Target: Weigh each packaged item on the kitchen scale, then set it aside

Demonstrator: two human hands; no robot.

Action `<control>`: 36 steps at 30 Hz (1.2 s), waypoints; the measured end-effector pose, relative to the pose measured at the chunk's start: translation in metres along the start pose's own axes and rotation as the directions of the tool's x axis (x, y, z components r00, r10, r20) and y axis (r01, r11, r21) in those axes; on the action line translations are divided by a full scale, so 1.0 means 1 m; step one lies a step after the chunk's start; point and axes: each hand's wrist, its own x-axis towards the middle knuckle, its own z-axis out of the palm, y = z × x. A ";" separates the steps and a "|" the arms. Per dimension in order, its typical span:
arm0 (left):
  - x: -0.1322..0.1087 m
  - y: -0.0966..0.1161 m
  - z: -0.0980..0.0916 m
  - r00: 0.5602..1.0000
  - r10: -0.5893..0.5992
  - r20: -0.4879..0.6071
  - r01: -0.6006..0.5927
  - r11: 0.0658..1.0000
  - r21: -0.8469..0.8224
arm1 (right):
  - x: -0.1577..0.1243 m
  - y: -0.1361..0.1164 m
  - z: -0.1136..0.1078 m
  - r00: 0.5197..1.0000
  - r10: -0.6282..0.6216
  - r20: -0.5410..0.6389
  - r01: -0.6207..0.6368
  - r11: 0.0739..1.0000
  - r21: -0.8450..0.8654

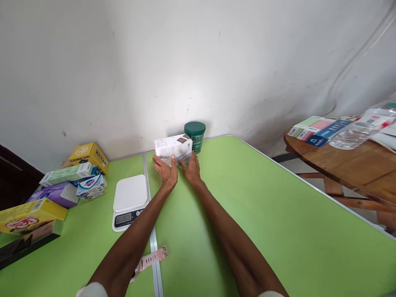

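Both arms reach far across the green table. My left hand and my right hand hold a white carton with small print and a brown square on its end, near the table's far edge. The left hand's fingers grip its lower left side; the right hand's fingers press its lower right. Right behind the carton stands a dark green tub with a green lid, against the wall.
A white kitchen scale with a dark display sits left of my left arm. Several boxes lie at the far left, among them a yellow box and a purple pack. A pink watch strap lies near. A wooden table with boxes stands right.
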 end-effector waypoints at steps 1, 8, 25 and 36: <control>0.003 0.000 0.004 1.000 -0.002 -0.018 0.002 1.000 0.009 | 0.000 0.001 0.002 0.999 0.032 -0.035 -0.033 0.999 -0.025; -0.013 -0.016 0.026 0.998 0.041 -0.049 -0.038 0.997 0.068 | -0.011 -0.004 0.002 0.993 -0.098 -0.061 0.092 0.992 -0.091; 0.051 -0.014 0.020 0.989 -0.048 0.138 0.051 0.999 -0.016 | -0.006 0.021 0.013 0.971 -0.152 0.186 0.186 0.965 -0.183; 0.056 -0.004 -0.018 0.873 -0.179 0.454 0.240 0.968 -0.080 | -0.024 0.005 0.004 0.982 -0.048 0.180 0.073 0.988 -0.134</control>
